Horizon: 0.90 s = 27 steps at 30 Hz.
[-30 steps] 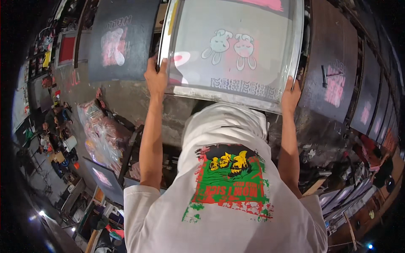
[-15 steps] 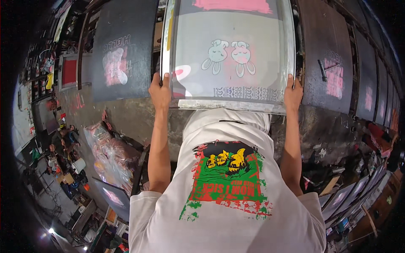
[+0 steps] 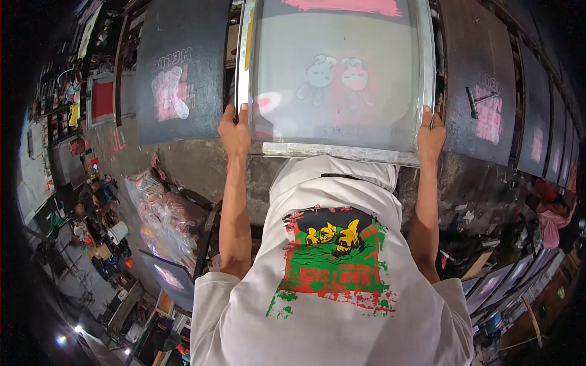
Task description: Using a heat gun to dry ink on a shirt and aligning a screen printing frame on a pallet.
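Observation:
A silver screen-printing frame (image 3: 329,150) with a pale translucent mesh (image 3: 287,49) lies across my front. My left hand (image 3: 235,135) grips its left rail near the front corner, thumb on top. Likewise, my right hand (image 3: 431,137) is closed on the right rail. A band of pink ink (image 3: 348,6) lies across the far end of the mesh. Two rabbit heads (image 3: 336,74) show hazily at the mesh, along with a pink blur. What lies under the frame is mostly hidden.
Dark printing boards stand on both sides: the left board (image 3: 174,36) bears a pink-and-white print, the right board (image 3: 473,49) a pink print and a small dark hinge-like piece (image 3: 473,102). A clear plastic bag (image 3: 168,213) of bundled material sits lower left, near a white bucket (image 3: 118,233).
The frame looks slightly larger and has shifted a little right with both hands. The rabbit heads and lettering have become blurred, as the mesh has come up off the surface below.

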Each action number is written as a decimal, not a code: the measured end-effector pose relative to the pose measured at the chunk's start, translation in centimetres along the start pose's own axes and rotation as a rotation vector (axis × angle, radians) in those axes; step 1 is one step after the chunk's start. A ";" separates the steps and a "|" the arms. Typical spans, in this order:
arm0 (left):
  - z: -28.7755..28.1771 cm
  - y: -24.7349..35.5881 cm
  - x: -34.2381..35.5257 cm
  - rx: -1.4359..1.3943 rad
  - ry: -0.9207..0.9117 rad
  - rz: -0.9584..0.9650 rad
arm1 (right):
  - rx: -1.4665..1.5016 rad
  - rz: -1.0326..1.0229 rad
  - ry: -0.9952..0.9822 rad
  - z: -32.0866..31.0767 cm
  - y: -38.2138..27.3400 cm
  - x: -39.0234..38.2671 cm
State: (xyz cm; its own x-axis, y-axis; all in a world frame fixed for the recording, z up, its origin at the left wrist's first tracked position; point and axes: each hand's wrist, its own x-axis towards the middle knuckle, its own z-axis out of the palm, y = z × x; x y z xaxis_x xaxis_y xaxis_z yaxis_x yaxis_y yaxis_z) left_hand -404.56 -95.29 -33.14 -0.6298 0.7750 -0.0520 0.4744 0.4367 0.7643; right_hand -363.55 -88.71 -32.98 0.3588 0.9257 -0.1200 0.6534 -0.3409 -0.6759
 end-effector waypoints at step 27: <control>0.1 -0.2 3.9 -0.244 -0.330 -0.305 | 0.130 0.054 -0.043 0.4 1.9 0.6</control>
State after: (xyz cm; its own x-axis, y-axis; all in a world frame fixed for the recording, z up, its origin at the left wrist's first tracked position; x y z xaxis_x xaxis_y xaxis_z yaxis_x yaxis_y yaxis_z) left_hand -407.08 -92.30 -33.58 -0.4704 0.7493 -0.4661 0.1171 0.5765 0.8086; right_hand -362.36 -88.74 -34.64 0.3607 0.9136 -0.1876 0.5410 -0.3688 -0.7558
